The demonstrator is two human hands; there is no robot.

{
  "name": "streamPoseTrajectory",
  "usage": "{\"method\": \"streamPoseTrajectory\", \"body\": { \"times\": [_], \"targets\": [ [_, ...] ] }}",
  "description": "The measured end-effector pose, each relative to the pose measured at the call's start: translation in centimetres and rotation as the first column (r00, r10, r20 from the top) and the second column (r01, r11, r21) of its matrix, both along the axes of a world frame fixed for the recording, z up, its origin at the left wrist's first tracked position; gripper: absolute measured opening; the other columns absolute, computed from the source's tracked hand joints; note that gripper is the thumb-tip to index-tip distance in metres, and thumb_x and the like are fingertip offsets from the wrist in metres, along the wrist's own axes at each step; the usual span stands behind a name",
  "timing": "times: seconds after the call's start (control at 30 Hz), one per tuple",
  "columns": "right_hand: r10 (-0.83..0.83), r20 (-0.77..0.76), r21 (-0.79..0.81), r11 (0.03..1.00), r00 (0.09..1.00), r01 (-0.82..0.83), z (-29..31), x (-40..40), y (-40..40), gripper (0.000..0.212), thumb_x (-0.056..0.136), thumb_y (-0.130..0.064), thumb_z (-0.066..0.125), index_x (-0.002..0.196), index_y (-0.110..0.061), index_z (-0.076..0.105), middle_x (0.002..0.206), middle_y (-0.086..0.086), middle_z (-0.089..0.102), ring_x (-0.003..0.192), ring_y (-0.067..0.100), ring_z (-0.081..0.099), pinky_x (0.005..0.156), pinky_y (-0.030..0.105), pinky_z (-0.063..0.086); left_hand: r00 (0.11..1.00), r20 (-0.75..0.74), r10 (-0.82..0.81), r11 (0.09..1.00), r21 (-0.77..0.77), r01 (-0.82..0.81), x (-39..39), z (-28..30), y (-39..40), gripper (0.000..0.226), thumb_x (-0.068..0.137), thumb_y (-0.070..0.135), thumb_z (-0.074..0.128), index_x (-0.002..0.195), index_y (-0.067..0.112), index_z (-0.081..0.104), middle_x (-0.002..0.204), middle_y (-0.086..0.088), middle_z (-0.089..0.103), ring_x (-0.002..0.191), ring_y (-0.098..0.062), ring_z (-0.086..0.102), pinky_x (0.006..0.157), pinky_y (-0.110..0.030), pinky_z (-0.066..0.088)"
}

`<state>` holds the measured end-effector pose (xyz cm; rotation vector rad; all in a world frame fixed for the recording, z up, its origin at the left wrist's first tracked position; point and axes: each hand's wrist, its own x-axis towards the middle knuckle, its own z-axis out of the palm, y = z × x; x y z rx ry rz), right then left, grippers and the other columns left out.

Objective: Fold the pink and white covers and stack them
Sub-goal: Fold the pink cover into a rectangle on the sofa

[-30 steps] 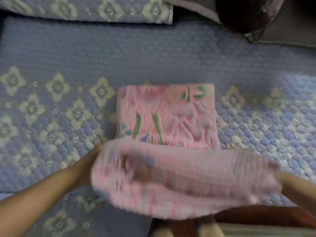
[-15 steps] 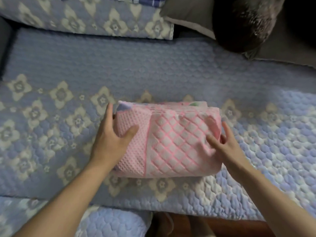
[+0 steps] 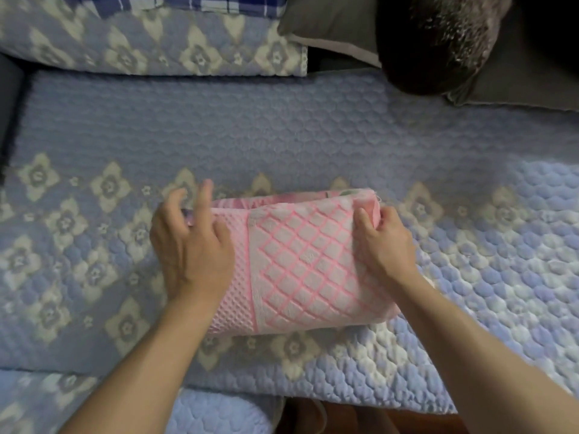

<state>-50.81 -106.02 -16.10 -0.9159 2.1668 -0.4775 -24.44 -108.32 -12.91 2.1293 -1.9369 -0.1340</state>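
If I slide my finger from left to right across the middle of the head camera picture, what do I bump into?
Blue flowered quilt → left hand → folded pink cover → right hand → more quilt on the far right.

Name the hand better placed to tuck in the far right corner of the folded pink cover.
Right. The right hand already pinches the pink cover at that far right corner, thumb on top. The left hand sits at the opposite left edge with fingers loosely spread, so it would likely have to cross over.
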Motion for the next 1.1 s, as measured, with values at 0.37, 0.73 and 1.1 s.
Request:
{"method": "streamPoseTrajectory", "body": {
  "times": [0.37, 0.73, 1.1],
  "targets": [
    [-0.132, 0.313, -0.303, 0.925, 0.941, 0.23, 1.6, -1.5, -0.5, 0.025, 0.085, -0.033, 0.065, 0.102, -0.02, 0.052, 0.098, -0.008, 0.056, 0.078, -0.005, 0.053, 0.072, 0.017, 0.046, 0.921, -0.347, 0.175, 0.985, 0.072, -0.16, 0.3, 1.2, -1.1, 0.027, 0.097, 0.037, 0.059, 0.116, 0.019, 0.056, 0.119, -0.011, 0.062, 0.111, -0.031, 0.055, 0.089, -0.038, 0.042],
    [0.061, -0.079, -0.004, 0.998, 0.995, -0.061, -1.3, -1.2, -5.7, 0.029, 0.099, -0.03, 0.036, 0.111, -0.017, 0.059, 0.114, 0.016, 0.067, 0.105, 0.036, 0.058, 0.076, 0.033, 0.034, 0.893, 0.221, -0.391, 0.868, 0.412, 0.278, -3.3, -1.4, 2.0, 0.063, 0.097, 0.063, 0.025, 0.156, 0.042, 0.022, 0.168, -0.001, 0.01, 0.153, -0.036, 0.005, 0.118, -0.066, 0.005],
    [0.546, -0.467, -0.239, 0.679, 0.695, -0.694, 3.9, 10.3, -1.6, 0.047, 0.099, -0.035, 0.046, 0.141, -0.015, 0.053, 0.155, 0.011, 0.041, 0.149, 0.033, 0.024, 0.118, 0.054, 0.022, 0.935, 0.222, -0.275, 0.895, 0.415, 0.165, -5.1, -4.3, 0.2, 0.063, 0.101, 0.044, 0.009, 0.16, 0.026, -0.001, 0.168, -0.01, -0.004, 0.153, -0.038, 0.003, 0.113, -0.074, 0.005]
  ]
}}
